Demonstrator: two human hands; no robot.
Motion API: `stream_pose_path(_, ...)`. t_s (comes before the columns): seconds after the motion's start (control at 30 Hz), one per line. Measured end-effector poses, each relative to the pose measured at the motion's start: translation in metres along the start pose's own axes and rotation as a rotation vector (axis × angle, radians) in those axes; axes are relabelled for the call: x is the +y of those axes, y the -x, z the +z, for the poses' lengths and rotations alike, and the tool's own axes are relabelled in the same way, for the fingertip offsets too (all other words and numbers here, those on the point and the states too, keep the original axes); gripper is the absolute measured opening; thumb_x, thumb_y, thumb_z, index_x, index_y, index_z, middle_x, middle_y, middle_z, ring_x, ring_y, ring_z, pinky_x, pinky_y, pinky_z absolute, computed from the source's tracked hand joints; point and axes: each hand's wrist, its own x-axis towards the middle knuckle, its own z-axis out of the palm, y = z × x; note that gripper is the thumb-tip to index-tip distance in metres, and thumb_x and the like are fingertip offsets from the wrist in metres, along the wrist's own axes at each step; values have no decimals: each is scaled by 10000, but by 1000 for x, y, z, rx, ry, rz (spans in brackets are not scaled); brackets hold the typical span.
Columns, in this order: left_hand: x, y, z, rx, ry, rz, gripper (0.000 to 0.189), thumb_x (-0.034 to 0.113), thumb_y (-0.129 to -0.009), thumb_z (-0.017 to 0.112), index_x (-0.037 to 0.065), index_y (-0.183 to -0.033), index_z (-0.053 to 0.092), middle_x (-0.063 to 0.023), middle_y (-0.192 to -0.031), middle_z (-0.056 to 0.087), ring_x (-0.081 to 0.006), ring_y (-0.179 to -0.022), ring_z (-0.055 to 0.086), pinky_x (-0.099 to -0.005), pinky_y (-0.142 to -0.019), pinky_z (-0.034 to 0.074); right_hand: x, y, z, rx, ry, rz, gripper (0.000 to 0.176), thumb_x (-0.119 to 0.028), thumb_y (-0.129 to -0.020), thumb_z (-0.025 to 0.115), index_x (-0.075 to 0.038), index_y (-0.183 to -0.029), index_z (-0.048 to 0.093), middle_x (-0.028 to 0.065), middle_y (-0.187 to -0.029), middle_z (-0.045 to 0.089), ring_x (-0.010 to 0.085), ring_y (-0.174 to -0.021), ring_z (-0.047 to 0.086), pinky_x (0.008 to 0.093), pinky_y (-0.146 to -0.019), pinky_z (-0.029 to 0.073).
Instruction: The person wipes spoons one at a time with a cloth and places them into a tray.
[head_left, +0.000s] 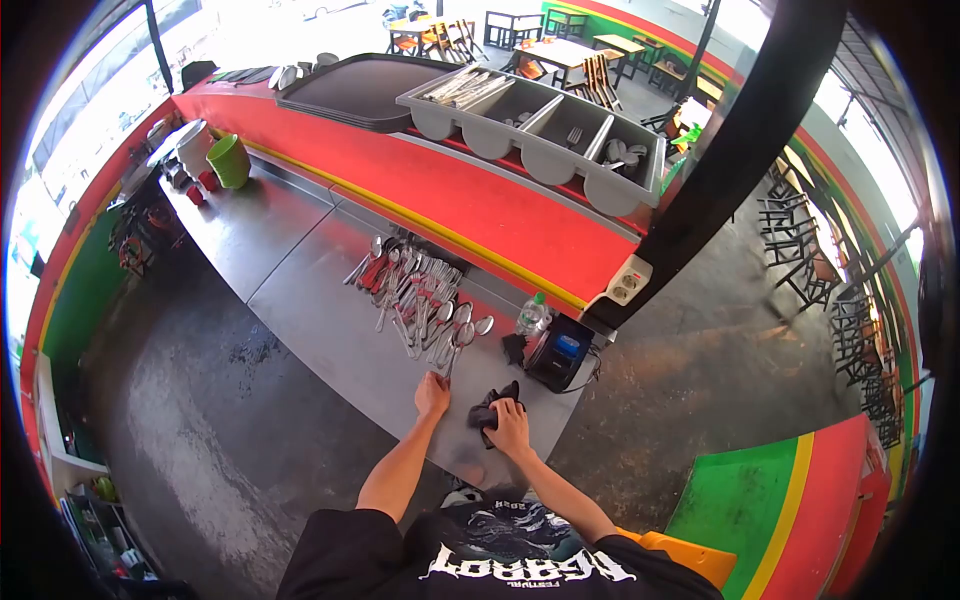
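Observation:
My left hand (pixel 432 396) is closed around the handle end of a spoon (pixel 460 342) at the near edge of the cutlery pile. A dark cloth (pixel 480 415) is bunched under the fingers of my right hand (pixel 510 428), close to the counter's near end. Spread on the metal counter (pixel 330 310) is a heap of forks and spoons (pixel 405 285), some with red handles. Several loose spoons (pixel 443 312) lie at the heap's right side, bowls pointing away from me.
A clear bottle (pixel 533 314) stands by a black device (pixel 562 352) with a blue screen. On the red ledge (pixel 480 220) rest a grey cutlery tray (pixel 590 172) and dark serving trays (pixel 360 88). A green bucket (pixel 229 162) is far left. A black post (pixel 740 140) rises at right.

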Motion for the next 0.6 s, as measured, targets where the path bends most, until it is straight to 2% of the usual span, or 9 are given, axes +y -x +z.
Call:
stream_pose_path(0.13, 0, 26, -22, 12, -53, 66, 242, 311, -925, 617, 70, -896, 613, -133, -828, 682, -357, -795, 661, -485, -689, 501, 12, 15, 19, 216, -167, 112, 511, -147, -661, 788, -77, -1111, 556, 124, -1006, 616, 336, -970, 604, 422, -875, 478)
stream_pose_path(0.23, -3, 54, -27, 9, 141, 20, 290, 313, -946, 602, 37, -859, 624, -151, -779, 686, -350, -728, 669, -460, -656, 504, 12, 16, 17, 215, -538, 441, 487, -161, -710, 769, -37, -1125, 547, 145, -972, 653, 299, -933, 646, 386, -855, 500)
stream_pose_path(0.27, -8, 62, -25, -16, 268, -9, 298, 307, -949, 601, 27, -852, 627, -155, -762, 685, -337, -715, 675, -445, -650, 504, 9, 17, 14, 252, -636, 394, 435, -176, -758, 745, -24, -1126, 569, 157, -1002, 668, 263, -945, 650, 345, -854, 498)
stream_pose_path(0.3, -10, 68, -21, -41, 397, -37, 307, 301, -953, 601, 16, -844, 630, -158, -746, 684, -325, -702, 680, -430, -644, 505, -4, 17, 5, 249, -681, 351, 423, -185, -763, 749, -24, -1117, 582, 157, -1000, 668, 259, -940, 649, 343, -851, 498)
stream_pose_path(0.33, -3, 81, -21, -57, 600, -118, 299, 252, -959, 594, -5, -809, 628, -150, -692, 664, -271, -650, 671, -383, -623, 497, -23, 19, -10, 245, -723, 309, 411, -194, -768, 752, -23, -1108, 595, 156, -998, 667, 255, -935, 647, 342, -849, 498)
stream_pose_path(0.37, 3, 95, -24, -50, 595, -89, 275, 229, -957, 589, -8, -822, 622, -148, -699, 664, -257, -655, 669, -376, -623, 495, -35, 19, -17, 240, -764, 268, 400, -203, -773, 755, -23, -1098, 607, 156, -996, 666, 251, -930, 646, 340, -847, 498)
stream_pose_path(0.43, 12, 122, -25, -39, 584, -33, 228, 185, -953, 579, -14, -847, 611, -146, -712, 664, -228, -663, 664, -361, -624, 492, -42, 22, -15, 183, -654, 131, 382, -217, -782, 758, -24, -1085, 627, 152, -991, 652, 260, -922, 635, 350, -843, 495)
stream_pose_path(0.53, 19, 163, -10, 66, 620, 190, 176, 153, -943, 573, -13, -890, 598, -148, -728, 655, -226, -639, 629, -354, -619, 482, -45, 22, -14, 175, -481, -4, 409, -238, -779, 770, -12, -1095, 640, 144, -984, 637, 305, -932, 618, 383, -851, 488)
stream_pose_path(0.6, 21, 174, -15, -102, 605, 110, 163, 144, -935, 576, -16, -909, 584, -154, -740, 649, -240, -638, 616, -365, -623, 481, -41, 21, -17, 173, -408, -10, 409, -231, -784, 767, -18, -1113, 650, 129, -982, 597, 320, -958, 577, 399, -856, 471)
